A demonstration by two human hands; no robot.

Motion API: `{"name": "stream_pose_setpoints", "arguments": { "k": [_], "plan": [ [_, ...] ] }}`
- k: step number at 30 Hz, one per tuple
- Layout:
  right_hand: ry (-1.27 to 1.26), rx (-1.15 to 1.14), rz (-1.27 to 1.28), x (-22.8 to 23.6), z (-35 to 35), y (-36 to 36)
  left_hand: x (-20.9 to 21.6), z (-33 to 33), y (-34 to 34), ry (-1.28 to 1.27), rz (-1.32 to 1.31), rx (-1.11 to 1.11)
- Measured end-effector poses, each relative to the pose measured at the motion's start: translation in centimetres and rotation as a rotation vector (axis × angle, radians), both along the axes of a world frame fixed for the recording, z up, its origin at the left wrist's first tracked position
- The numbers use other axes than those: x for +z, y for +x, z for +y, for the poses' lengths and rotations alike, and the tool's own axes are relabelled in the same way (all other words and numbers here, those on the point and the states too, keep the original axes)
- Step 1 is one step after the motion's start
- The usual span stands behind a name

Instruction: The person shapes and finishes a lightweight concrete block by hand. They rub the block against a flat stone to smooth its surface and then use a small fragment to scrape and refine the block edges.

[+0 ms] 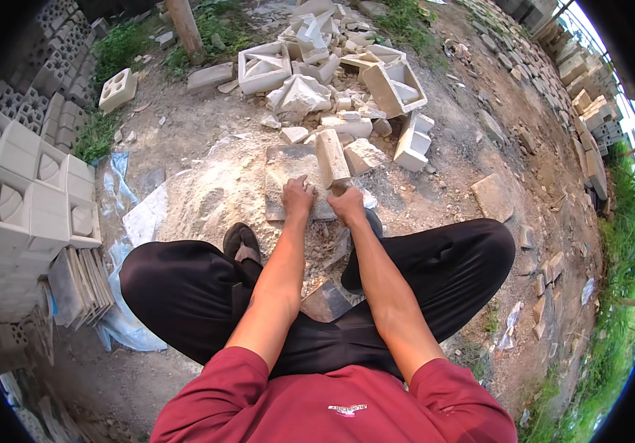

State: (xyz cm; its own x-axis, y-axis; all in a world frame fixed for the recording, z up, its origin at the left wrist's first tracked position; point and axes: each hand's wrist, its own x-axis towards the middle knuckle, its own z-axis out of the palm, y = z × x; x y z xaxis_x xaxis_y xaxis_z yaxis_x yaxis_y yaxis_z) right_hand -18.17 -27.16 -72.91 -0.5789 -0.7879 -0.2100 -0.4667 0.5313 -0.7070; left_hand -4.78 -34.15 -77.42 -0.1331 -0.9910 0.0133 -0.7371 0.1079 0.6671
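Observation:
My left hand [299, 198] is over a flat grey slab [279, 166] on the ground, its fingers bent and closed together; whatever they hold, if anything, is hidden under them. Just to its right, my right hand [348, 204] is closed around the near end of an oblong beige block-shaped piece [331, 156]. That piece tilts up and away from me over the slab's right side. A narrow darker part shows where my fingers wrap it, and I cannot tell whether it is a separate handle. Pale dust and crumbs lie on and around the slab.
Broken cream blocks [299, 96] pile up beyond the slab. Moulded blocks [29, 181] form a stack at left, with thin tiles [81, 288] leaning below. Blue plastic sheeting [129, 325] lies near my left knee. A wooden post [184, 29] stands at the back.

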Motion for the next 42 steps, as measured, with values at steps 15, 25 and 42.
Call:
{"name": "stream_pose_setpoints", "arguments": {
  "k": [15,25,42],
  "plan": [
    [-0.022,0.106,0.034,0.6,0.1,2.3,1.3,0.4,0.1,0.162,0.191,0.161],
    [-0.259,0.058,-0.119,1.5,-0.9,1.8,0.1,-0.3,-0.3,0.125,0.075,0.187],
    [-0.227,0.06,0.021,1.8,-1.3,1.7,1.8,0.1,-0.5,0.248,0.085,0.217]
  ]
}}
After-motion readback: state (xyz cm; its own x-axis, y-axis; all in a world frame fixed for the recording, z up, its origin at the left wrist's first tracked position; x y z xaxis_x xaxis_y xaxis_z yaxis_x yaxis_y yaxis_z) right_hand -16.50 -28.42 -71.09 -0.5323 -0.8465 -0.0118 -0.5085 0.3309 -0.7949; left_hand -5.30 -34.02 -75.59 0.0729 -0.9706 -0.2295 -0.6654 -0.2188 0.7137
